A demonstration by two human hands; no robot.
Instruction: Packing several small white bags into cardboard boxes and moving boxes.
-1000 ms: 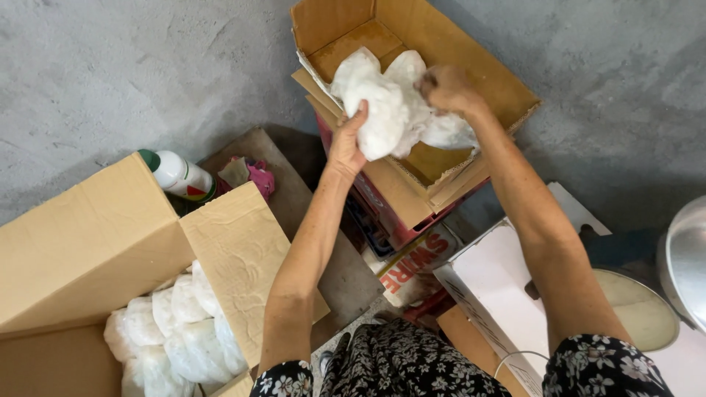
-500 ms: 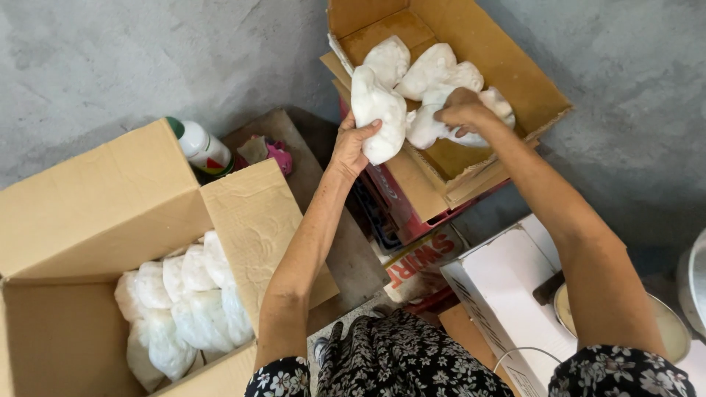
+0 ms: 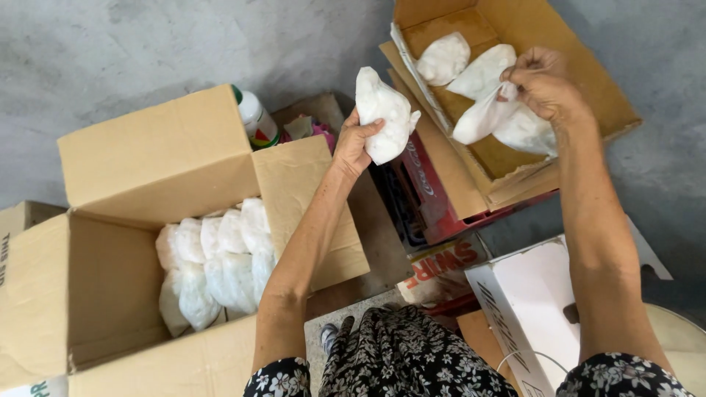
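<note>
My left hand (image 3: pixel 354 144) grips a white plastic bag of white stuff (image 3: pixel 382 110), held in the air between two cardboard boxes. My right hand (image 3: pixel 543 82) pinches the top of another white bag (image 3: pixel 482 116) inside the upper right cardboard box (image 3: pixel 588 70). Two more white bags (image 3: pixel 443 57) lie in that box. The large open cardboard box (image 3: pixel 147 158) at lower left holds several white bags (image 3: pixel 217 261) packed side by side.
A white bottle with a green cap (image 3: pixel 255 117) stands behind the left box, next to pink and white scraps (image 3: pixel 307 130). A red crate (image 3: pixel 430 195) sits under the right box. A white carton (image 3: pixel 526 298) lies at lower right. The floor is grey concrete.
My left hand has pulled one white bag out of the right box and toward the left. My right hand has stayed in the box, holding another bag. The view has shifted left.
</note>
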